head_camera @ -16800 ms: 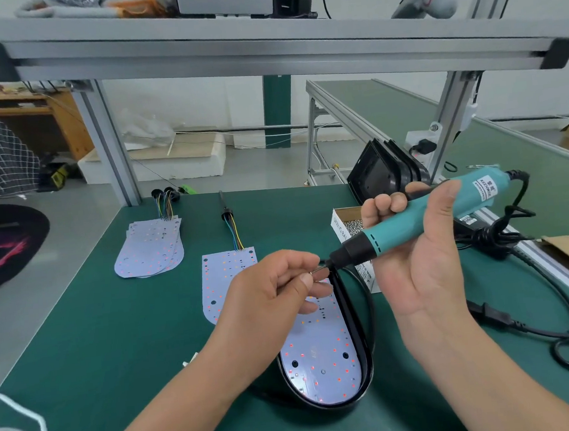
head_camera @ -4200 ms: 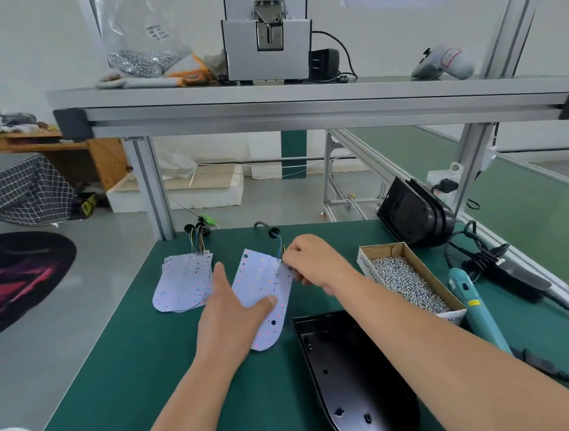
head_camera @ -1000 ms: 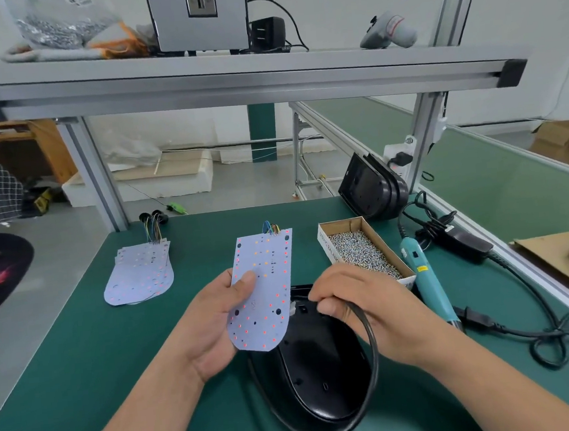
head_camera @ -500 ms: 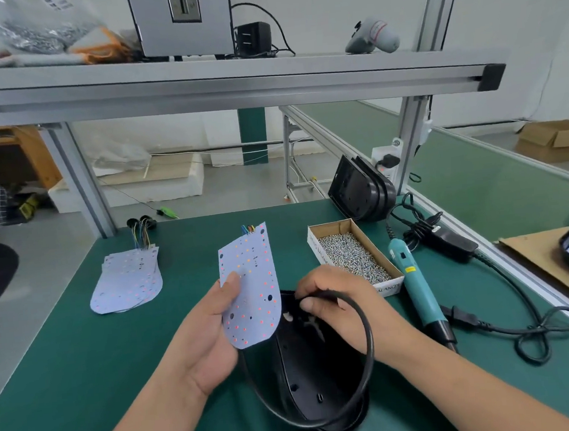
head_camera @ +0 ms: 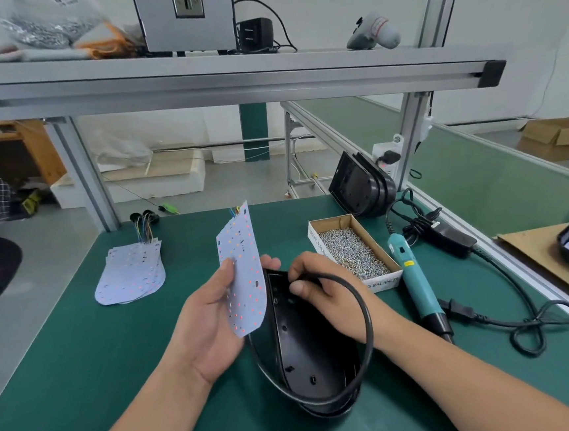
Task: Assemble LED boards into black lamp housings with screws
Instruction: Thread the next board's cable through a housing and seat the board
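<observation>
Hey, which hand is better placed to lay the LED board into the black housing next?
Left. The left hand grips the LED board upright beside the black housing; the right hand is pinching the black cord at the housing's far end and would probably have to let go first.

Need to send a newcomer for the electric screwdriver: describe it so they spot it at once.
Start at the green table and find the open cardboard box of screws on its right side. The screwdriver lies flat just right of that box, tip toward the person. It is the only teal thing there, a slim barrel with a black tip.
</observation>
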